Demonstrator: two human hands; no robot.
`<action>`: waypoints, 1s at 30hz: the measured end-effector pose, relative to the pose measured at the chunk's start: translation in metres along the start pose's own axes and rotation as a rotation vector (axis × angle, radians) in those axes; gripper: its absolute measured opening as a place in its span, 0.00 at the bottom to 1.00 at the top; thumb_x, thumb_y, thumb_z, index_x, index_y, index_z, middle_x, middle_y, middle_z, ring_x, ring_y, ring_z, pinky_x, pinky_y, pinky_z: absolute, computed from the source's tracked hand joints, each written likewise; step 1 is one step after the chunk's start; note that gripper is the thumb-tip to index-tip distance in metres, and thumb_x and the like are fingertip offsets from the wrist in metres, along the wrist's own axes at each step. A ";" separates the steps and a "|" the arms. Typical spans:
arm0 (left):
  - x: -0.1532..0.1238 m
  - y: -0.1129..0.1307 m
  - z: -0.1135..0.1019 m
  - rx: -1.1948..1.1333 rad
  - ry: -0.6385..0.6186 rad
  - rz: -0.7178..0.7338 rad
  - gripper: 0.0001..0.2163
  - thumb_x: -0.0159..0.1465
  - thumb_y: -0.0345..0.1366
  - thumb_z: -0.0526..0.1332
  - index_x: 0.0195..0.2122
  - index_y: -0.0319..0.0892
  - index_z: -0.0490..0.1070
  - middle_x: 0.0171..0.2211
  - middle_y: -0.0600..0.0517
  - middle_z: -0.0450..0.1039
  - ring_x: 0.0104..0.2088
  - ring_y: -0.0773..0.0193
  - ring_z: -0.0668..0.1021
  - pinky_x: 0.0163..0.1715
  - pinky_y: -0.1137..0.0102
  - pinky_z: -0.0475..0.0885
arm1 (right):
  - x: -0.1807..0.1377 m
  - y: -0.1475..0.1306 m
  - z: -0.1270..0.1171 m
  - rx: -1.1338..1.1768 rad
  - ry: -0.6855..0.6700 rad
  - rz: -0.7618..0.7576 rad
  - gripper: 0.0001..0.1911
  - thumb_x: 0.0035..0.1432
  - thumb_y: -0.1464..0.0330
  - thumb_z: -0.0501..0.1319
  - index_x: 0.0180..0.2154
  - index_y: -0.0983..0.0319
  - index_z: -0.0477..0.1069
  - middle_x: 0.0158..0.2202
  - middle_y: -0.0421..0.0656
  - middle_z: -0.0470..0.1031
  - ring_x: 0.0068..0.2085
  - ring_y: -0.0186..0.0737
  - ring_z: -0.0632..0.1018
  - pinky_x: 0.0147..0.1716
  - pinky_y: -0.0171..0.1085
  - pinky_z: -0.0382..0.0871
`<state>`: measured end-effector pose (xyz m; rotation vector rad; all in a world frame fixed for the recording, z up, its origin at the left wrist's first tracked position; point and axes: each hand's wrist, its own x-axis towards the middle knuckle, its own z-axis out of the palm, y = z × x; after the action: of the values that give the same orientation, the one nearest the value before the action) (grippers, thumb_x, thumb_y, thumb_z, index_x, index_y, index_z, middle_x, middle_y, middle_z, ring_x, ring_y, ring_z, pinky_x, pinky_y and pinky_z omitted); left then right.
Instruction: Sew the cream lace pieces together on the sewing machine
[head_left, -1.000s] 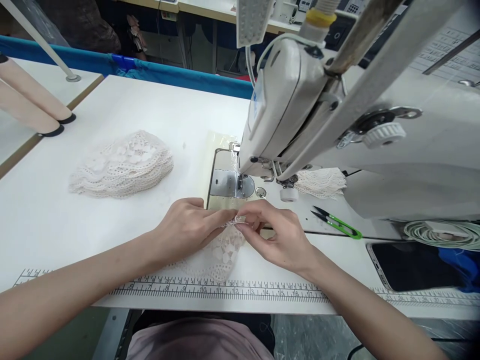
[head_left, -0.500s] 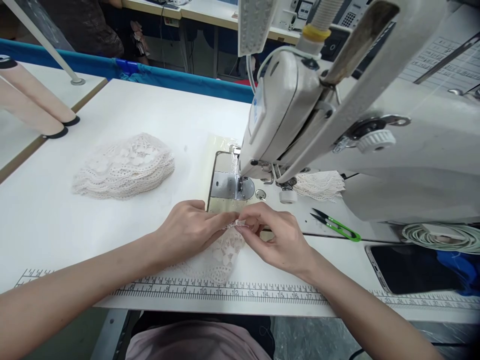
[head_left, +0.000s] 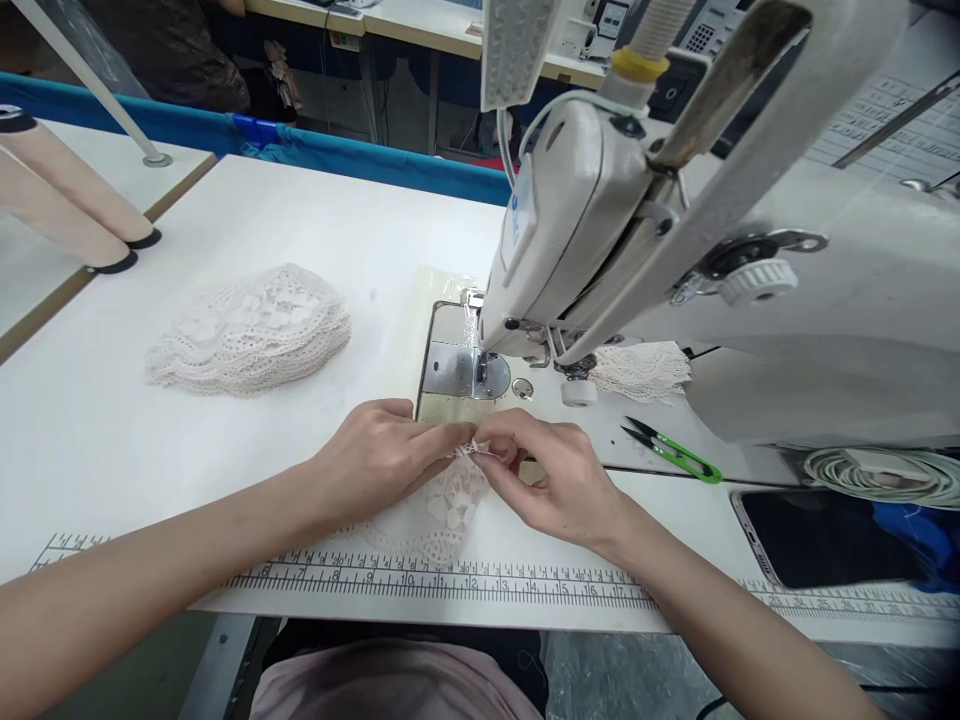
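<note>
Both hands meet at the table edge side of the sewing machine's needle plate. A piece of white lace hangs from them toward me and lies over the printed ruler. My left hand is closed on the lace's upper edge, thumb and forefinger pinching it. With thumb and fingertips, my right hand pinches the corner of the same edge. The presser foot stands just beyond my fingers, with no lace under it that I can see. My left palm hides part of the lace.
A stack of lace pieces lies on the left. More lace rests behind the needle area of the sewing machine. Green thread snips, a phone and a coiled cord are on the right.
Very little differs. The fingers of both hands shift slightly on the lace edge, and the folded bit between the fingertips looks a little more spread out. The view moves slightly.
</note>
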<state>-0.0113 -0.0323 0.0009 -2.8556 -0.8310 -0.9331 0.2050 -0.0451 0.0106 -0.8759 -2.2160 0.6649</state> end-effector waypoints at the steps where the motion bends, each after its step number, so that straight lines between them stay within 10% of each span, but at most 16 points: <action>1: 0.000 0.000 -0.001 -0.009 0.006 0.003 0.05 0.70 0.27 0.52 0.43 0.38 0.67 0.17 0.62 0.65 0.15 0.73 0.63 0.19 0.73 0.59 | 0.000 0.000 0.000 -0.014 -0.001 -0.012 0.08 0.63 0.73 0.57 0.45 0.61 0.68 0.30 0.37 0.75 0.25 0.29 0.73 0.25 0.30 0.68; 18: -0.003 0.005 -0.004 -0.040 0.113 0.056 0.04 0.68 0.26 0.53 0.42 0.36 0.65 0.20 0.59 0.67 0.17 0.71 0.67 0.20 0.72 0.64 | 0.001 -0.005 -0.009 -0.643 0.196 -0.702 0.01 0.54 0.78 0.67 0.31 0.70 0.76 0.23 0.41 0.78 0.23 0.30 0.75 0.20 0.31 0.69; 30: -0.001 0.011 -0.010 -0.146 0.020 -0.011 0.08 0.66 0.26 0.53 0.42 0.38 0.70 0.18 0.60 0.67 0.16 0.70 0.67 0.21 0.73 0.66 | -0.002 -0.016 -0.021 -0.675 0.140 -0.788 0.04 0.55 0.76 0.66 0.28 0.66 0.76 0.21 0.38 0.74 0.22 0.30 0.73 0.19 0.31 0.67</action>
<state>-0.0120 -0.0443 0.0097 -2.9610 -0.8101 -1.0640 0.2153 -0.0526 0.0336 -0.2460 -2.4050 -0.5198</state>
